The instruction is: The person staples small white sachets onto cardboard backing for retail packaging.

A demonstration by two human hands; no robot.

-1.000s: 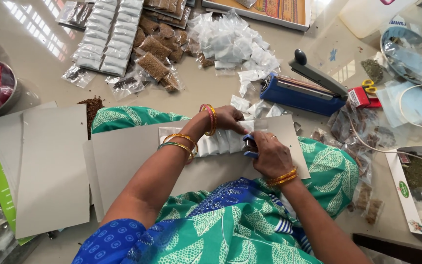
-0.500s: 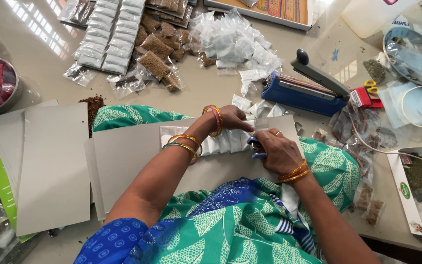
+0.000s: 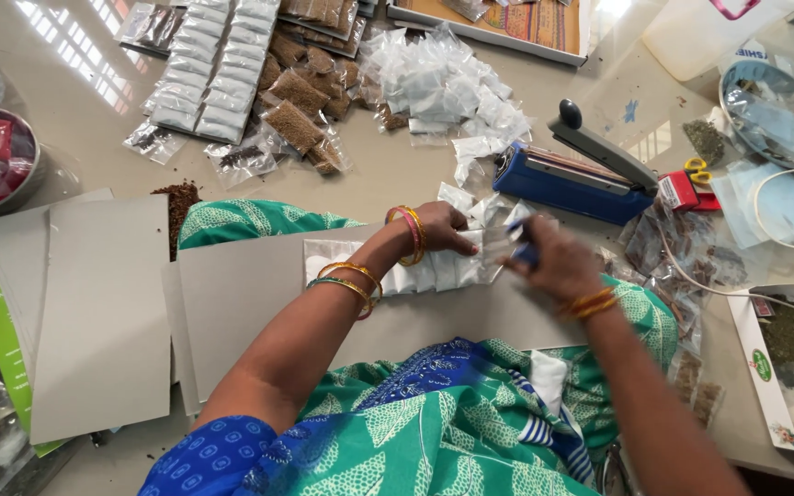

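The left hand (image 3: pixel 443 228) presses flat on a row of small clear packets (image 3: pixel 415 271) so they stay put on the grey card (image 3: pixel 250 294) across the lap. The right hand (image 3: pixel 553 262) is closed around a small blue tool (image 3: pixel 523 253). A blue sealer (image 3: pixel 572 174) sits just beyond, with white packets (image 3: pixel 443 83) piled further off.

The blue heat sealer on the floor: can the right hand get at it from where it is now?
Probably yes. The blue heat sealer lies just beyond the right hand, with only small clear packets between them. But the fingers already seem to grip a small blue tool, blurred here, which would hinder a grasp.
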